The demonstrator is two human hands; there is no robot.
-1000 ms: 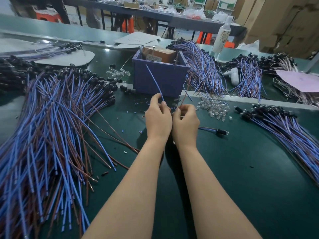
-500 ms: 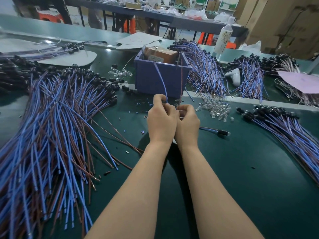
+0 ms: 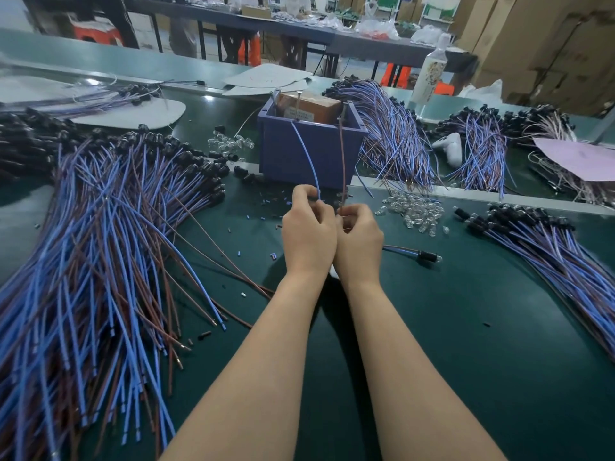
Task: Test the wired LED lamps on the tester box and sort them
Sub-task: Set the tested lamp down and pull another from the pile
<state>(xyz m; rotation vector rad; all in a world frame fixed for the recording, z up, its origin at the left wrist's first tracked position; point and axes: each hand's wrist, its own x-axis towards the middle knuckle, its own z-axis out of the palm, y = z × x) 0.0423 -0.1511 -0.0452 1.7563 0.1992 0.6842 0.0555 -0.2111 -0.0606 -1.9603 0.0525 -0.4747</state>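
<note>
Up they go: both leads have risen since a second ago. The blue wire (image 3: 307, 154) now reaches the near rim of the tester box (image 3: 289, 154), and the brown wire (image 3: 342, 151) stands beside it toward the right-hand post.

Your left hand (image 3: 307, 227) pinches the blue wire low down and your right hand (image 3: 359, 237) pinches the brown. Fingers are curled and the two hands press together just in front of the box. The lamp itself is buried between your hands, and I can't see whether it glows.

That's the first danger: with your palms covering it, you could miss a faint light. The second is that you hold each wire far from its tip, so the ends can wobble. I can't tell if they truly touch the contacts. A slipped tip would make a good lamp look dead, and two bare ends brushing each other would spoil the test.

Then comes sorting. The left heap (image 3: 100, 244) and the right bundle (image 3: 549, 247) on the worktop (image 3: 466, 327) look alike, and a stray lamp (image 3: 426, 256) lies between them. It would be easy to drop this one on the wrong side.
</note>
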